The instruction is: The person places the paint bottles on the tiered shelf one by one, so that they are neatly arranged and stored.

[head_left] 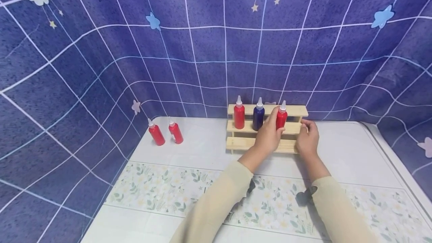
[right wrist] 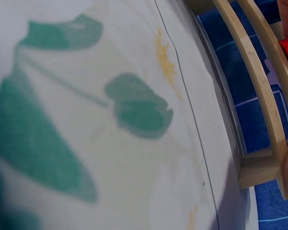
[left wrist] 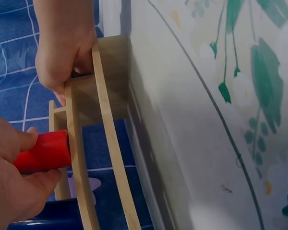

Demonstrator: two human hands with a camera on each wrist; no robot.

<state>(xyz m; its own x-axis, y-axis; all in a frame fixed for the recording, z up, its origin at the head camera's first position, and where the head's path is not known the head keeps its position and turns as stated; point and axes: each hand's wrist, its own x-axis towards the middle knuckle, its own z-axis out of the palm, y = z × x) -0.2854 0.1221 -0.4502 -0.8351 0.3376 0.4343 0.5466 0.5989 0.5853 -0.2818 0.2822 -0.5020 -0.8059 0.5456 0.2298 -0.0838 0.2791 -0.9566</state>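
Observation:
A three-tier wooden rack [head_left: 243,142] stands near the back of the table. My left hand [head_left: 268,134] grips a red squeeze bottle [head_left: 281,118] with a white pointed cap, upright at the middle tier. In the left wrist view, thumb and fingers lie on either side of this red bottle [left wrist: 48,149], its base right at the slat. My right hand [head_left: 308,140] holds the rack's right end, its fingers partly hidden behind the side. Left of the held bottle, a dark blue bottle [head_left: 258,117] and another red bottle [head_left: 239,115] stand on the middle tier.
Two more red bottles, a left one [head_left: 156,133] and a right one [head_left: 176,132], stand on the table at the back left. A floral strip [head_left: 152,186] crosses the white table [head_left: 202,141]. Blue gridded cloth [head_left: 209,48] hangs behind and at both sides.

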